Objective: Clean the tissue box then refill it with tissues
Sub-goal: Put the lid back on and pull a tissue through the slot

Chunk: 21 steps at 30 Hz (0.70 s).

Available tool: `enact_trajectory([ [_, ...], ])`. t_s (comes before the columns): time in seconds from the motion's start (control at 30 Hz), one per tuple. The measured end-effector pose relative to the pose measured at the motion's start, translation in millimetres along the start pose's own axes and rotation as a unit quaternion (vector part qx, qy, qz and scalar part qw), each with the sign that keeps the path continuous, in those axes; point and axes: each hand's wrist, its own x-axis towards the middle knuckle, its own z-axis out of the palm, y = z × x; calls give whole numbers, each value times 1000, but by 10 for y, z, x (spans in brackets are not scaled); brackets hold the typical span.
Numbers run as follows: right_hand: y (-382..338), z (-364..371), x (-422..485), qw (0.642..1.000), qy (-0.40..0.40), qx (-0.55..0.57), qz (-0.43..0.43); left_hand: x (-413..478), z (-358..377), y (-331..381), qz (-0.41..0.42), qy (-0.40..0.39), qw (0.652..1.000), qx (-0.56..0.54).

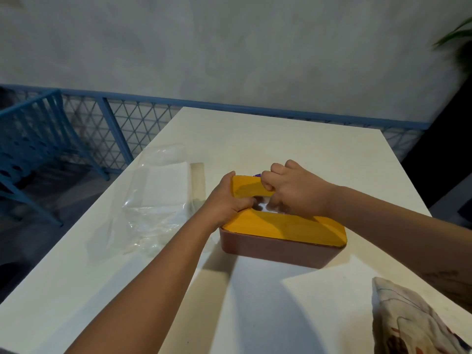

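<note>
Place: a balcony or terrace-like sitting spot; whether it belongs to a home or a café cannot be told.
Boundary: a blue metal railing (122,129) with diamond mesh runs past the desk's far edge and left side.
Wall: a bare grey plaster wall (229,47) rises beyond the railing.
Furniture: a white desk (293,139), with a blue slatted chair (33,139) off its left edge.
Greenery: blurred plant leaves (457,39) at the upper right.
Soft goods: a patterned cushion (408,320) by the desk's near right corner.
Household item: a yellow-lidded tissue box (281,228) mid-desk.
</note>
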Motion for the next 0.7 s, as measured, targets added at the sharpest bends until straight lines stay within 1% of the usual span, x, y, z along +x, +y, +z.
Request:
enact_trajectory([
  [0.17,-51,57,41,1000,-2,0,14,15,-1,-7,-1,-3,1000,7],
  [0.3,-29,88,51,999,-36,-9,-15,22,0,-6,1,-2,1000,1],
  [0.4,-17,87,67,999,-26,-11,-33,22,-3,-10,1,-3,1000,-2],
  [0.5,5,77,74,998,-35,-7,-50,20,-2,-10,2,0,1000,1],
  [0.6,39,50,50,998,-29,20,-55,21,3,-8,1,0,1000,6],
  [0.67,55,28,25,998,-16,44,-45,28,0,-14,-1,-5,1000,-2],
  [0.7,55,6,8,997,-15,74,-26,30,-3,-19,-2,-7,1000,-10],
])
